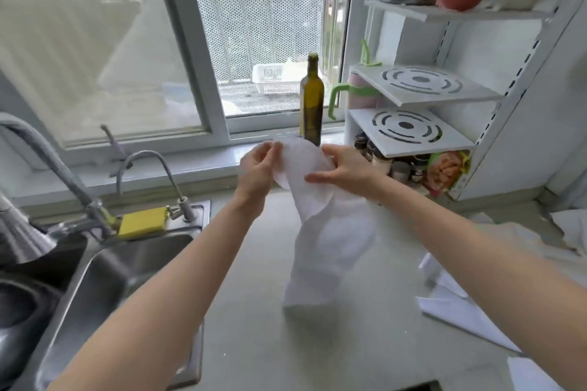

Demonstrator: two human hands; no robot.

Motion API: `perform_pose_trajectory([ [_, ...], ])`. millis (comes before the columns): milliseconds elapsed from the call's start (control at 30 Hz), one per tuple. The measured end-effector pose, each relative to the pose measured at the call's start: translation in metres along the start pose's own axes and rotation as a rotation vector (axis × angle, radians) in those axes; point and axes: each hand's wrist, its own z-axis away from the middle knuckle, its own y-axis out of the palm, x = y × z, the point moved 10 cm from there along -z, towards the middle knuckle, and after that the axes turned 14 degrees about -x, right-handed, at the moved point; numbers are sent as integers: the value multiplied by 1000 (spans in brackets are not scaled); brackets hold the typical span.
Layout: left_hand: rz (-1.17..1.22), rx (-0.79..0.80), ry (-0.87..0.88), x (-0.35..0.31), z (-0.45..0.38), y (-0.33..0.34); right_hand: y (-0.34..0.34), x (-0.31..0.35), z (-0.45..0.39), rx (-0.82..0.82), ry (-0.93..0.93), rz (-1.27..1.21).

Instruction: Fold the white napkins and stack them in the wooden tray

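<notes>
The white napkin (320, 232) is held in the air above the countertop (254, 311), between the sink (104, 267) and the shelf rack (444, 105). Its long axis runs near vertical: the upper edge sits at hand level in front of the olive oil bottle (312, 101), and the body hangs straight down toward the counter, twisted partway down. Whether the lower end touches the counter cannot be told because of blur. The left hand (259, 165) pinches the upper left edge between thumb and curled fingers. The right hand (346, 170) grips the upper right portion with the fingers extended leftward across the cloth and the thumb over the top edge. Both hands are at equal height and close together, so the cloth lies directly below the fingers and neither hand is clearly nearer to it. The likely next step is to spread the top edge and lay the cloth flat for folding. More white napkins (460, 311) lie loose on the counter to the right, below the right forearm. The wooden tray is not visible in this view.
</notes>
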Motion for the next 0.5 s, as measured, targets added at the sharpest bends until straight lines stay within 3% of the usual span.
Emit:
perform_pose_trajectory([
  [133,84,-274,-71,3,-20,-63,36,-50,4,148,221,256],
  [233,2,-338,-178,21,-22,-92,28,-74,-11,31,264,482],
  [300,-107,-221,-258,37,-20,-97,19,-68,-23,-136,174,555],
  [367,-252,9,-279,49,-14,-89,21,-58,-29,-225,71,448],
  [433,-437,184,-235,56,-8,-85,40,-53,-30,-59,27,330],
  [500,-521,237,-251,61,-7,-96,61,-59,-20,256,109,315],
])
